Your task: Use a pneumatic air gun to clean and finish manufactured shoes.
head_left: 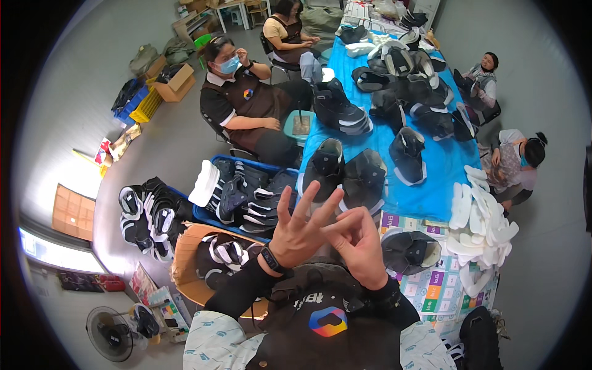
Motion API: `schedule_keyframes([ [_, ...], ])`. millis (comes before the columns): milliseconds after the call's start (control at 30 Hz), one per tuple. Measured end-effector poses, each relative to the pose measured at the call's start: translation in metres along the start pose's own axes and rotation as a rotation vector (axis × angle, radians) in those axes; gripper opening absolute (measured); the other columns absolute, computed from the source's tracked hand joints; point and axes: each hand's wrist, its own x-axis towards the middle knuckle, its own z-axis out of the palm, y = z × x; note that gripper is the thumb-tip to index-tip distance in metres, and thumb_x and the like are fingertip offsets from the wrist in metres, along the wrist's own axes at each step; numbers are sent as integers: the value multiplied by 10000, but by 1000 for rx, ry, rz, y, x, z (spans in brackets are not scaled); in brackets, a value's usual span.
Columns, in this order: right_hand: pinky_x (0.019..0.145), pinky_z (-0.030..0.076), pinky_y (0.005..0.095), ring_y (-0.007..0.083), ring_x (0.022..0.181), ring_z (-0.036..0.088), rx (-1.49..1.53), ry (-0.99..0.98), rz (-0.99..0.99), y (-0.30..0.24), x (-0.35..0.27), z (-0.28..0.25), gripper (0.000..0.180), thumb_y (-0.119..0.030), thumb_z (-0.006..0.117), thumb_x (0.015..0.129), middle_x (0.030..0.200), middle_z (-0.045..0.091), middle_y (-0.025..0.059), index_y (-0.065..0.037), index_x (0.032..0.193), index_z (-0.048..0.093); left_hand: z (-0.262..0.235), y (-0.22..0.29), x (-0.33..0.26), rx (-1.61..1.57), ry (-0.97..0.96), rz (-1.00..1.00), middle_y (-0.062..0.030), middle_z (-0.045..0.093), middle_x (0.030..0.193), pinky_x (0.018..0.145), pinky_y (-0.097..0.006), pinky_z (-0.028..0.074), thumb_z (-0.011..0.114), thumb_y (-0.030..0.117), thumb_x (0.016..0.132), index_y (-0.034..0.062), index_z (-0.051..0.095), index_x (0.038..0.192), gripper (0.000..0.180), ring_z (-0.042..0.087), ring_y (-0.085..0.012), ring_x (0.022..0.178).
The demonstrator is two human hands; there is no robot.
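Note:
My left hand [297, 233] is raised in front of my apron, with three fingers stretched out and spread. Its thumb and forefinger lie close against my right hand [362, 251], which is closed with thumb and fingertips pinched together. Anything between those fingertips is hidden. Just beyond my hands, two black shoe uppers [364, 179] stand on the blue-covered table [317, 132]. Another dark shoe upper [410, 251] lies to the right of my right hand. To the left of my left hand is an open cardboard box [185, 253] holding black-and-white shoe parts.
A blue crate [203, 214] packed with shoe uppers is on the left. White curved inserts [484, 228] are heaped at the table's right edge. Many shoe uppers [419, 92] cover the far table. A masked person [246, 98] sits on the left; other people sit around. A fan [111, 333] stands lower left.

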Motion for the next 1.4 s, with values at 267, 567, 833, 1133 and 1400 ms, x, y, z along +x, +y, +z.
schedule_keyframes([
  [267,630,429,216,32,722,532,127,-20,-22,-1,0,3,131,-139,683,1033,864,586,-10,-30,993,622,-11,12,8,-24,22,-55,18,464,1597,1205,-626,263,700,288,902,444,612,1391,521,406,-312,1487],
  [567,593,368,204,32,673,475,292,-79,136,-14,-7,4,269,-281,560,1107,826,570,-20,-18,1057,591,-23,20,13,2,115,-139,42,495,1573,1209,-625,247,657,317,941,457,666,1335,418,409,-320,1485],
  [833,846,473,248,87,946,569,169,-221,100,-28,-22,3,295,-198,564,1093,1166,610,56,-11,1307,482,-38,24,13,-65,70,-196,-75,473,1564,1206,-637,263,779,271,903,486,671,1341,499,394,-402,1476],
  [1133,744,466,236,80,852,581,295,-391,-24,-34,-19,0,293,-208,595,1084,1043,628,40,-20,1298,527,-53,24,15,-61,63,-185,-68,488,1558,1204,-644,271,759,239,896,458,673,1352,514,401,-409,1472],
  [1400,574,363,219,61,641,472,186,-183,58,-34,-24,15,222,-192,543,1104,818,545,-3,-10,1231,553,-60,24,15,-86,32,-223,-77,471,1587,1206,-624,263,723,224,918,424,729,1277,411,388,-403,1478],
])
